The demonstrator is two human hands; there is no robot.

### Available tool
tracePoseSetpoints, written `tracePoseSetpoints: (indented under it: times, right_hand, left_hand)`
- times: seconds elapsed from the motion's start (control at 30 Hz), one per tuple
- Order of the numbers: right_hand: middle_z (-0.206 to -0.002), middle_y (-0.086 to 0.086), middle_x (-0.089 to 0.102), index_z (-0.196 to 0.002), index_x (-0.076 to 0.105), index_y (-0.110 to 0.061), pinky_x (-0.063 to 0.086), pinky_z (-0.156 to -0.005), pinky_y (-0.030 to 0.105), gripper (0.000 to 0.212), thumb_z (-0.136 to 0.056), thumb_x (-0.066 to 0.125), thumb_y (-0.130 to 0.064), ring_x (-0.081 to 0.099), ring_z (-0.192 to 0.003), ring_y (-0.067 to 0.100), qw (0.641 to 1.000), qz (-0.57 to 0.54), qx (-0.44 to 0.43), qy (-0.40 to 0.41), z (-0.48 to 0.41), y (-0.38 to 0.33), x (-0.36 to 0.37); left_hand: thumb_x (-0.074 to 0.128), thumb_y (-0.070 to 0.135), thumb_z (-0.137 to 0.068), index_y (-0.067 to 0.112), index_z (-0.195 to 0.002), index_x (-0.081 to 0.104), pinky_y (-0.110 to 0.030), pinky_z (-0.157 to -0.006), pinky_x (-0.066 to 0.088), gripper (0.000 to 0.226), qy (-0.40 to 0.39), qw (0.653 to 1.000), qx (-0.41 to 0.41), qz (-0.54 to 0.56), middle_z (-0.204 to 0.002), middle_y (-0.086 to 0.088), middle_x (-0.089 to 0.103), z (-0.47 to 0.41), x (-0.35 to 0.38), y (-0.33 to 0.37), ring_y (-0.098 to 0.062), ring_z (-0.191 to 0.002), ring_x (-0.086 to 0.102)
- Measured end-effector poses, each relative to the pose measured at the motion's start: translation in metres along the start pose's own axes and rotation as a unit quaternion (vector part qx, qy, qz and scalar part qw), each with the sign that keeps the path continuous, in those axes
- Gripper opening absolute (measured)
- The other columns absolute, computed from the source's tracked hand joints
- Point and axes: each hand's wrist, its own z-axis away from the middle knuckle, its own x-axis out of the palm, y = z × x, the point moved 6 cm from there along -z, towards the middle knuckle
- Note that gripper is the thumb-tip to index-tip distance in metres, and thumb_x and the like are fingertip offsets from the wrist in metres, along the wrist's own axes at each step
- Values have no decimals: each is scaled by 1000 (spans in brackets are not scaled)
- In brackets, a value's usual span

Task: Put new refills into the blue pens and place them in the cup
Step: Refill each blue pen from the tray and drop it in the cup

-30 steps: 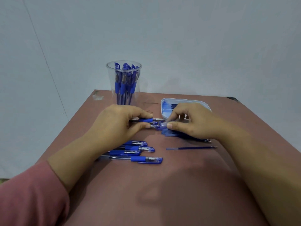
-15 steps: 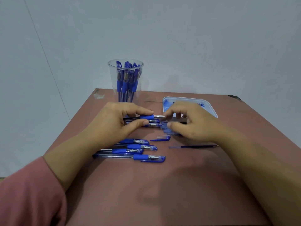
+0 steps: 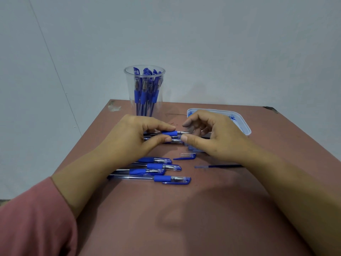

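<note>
Nothing can be read: no legible text, label, brand or number on the pens [image 3: 158, 179], cup [image 3: 129, 93] or tray [image 3: 246, 127].

left hand [image 3: 129, 139]: pinches pen [image 3: 170, 133] | right hand [image 3: 214, 139]: curled, seemingly touching tip

The left hand [image 3: 129, 139] hides most of the clear blue-grip pen [image 3: 170, 133] it pinches. The right hand [image 3: 217, 137] covers part of the pale blue plastic tray [image 3: 246, 127]; whether it touches that pen is unclear.
</note>
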Motion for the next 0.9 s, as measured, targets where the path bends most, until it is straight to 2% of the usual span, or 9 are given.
tracePoseSetpoints:
  times: [0.1,0.2,0.3,0.37,0.47,0.57,0.67,0.8,0.9]
  right_hand:
    - [-74,-15,65,-84,67,-34,45,-62,15,6,-87,64,-39,58,-68,2,1000,12,5,-5,-1,3,0]
    - [-77,-13,67,-84,68,-34,50,-67,25,2,-86,68,-33,62,-73,6,999,32,-2,-13,-2,2,3]
    - [-87,-17,68,-84,63,-42,53,-75,31,21,-79,77,-26,64,-79,11,999,24,-24,3,-1,-2,0]
    - [-89,-18,67,-86,62,-43,53,-76,29,18,-78,76,-34,63,-81,10,999,16,-30,12,0,-3,-2]
    - [-82,-15,67,-84,64,-40,51,-72,29,11,-81,62,-50,62,-77,10,1000,-2,-13,27,0,-1,-3]
    - [-78,-13,68,-84,68,-33,51,-71,33,4,-86,67,-36,63,-76,10,999,34,-27,12,-2,-1,1]
    - [-85,-18,68,-84,64,-41,53,-74,30,19,-81,75,-26,64,-79,10,999,32,-32,11,-2,-1,1]
    - [-85,-14,68,-88,65,-37,51,-71,23,9,-83,66,-43,62,-77,7,1000,5,-3,15,1,0,0]
    - [-71,-4,66,-82,70,-27,48,-62,29,29,-87,53,-51,58,-65,11,999,35,6,3,0,1,3]
  left_hand:
    - [66,41,-80,34,-107,72,-24,-82,55,29,-3,1000,3,-5,-96,23,70,0,1,1,7,-90,65]
    - [65,42,-80,38,-107,71,-21,-80,54,28,-3,1000,5,-18,-94,26,68,1,1,1,8,-90,64]
    - [64,44,-80,38,-107,71,-22,-80,54,29,2,1000,5,-20,-94,27,68,0,0,1,8,-90,64]
    - [63,45,-80,37,-108,71,-23,-80,54,30,2,1000,7,-21,-95,26,69,0,0,1,8,-90,64]
    - [63,46,-80,36,-108,71,-25,-81,55,31,1,1000,9,-24,-96,24,69,0,1,2,8,-91,64]
    - [63,47,-79,38,-108,71,-24,-80,55,31,2,1000,9,-28,-95,26,68,0,0,2,8,-90,64]
    - [63,46,-80,37,-107,71,-26,-78,56,30,3,999,9,-30,-94,27,68,0,0,2,7,-89,64]
    - [62,46,-81,35,-109,71,-26,-79,56,32,4,999,23,-37,-96,26,68,0,0,5,7,-90,64]
    - [61,46,-82,35,-110,71,-22,-79,55,32,8,998,38,-52,-97,26,67,0,0,9,8,-90,64]
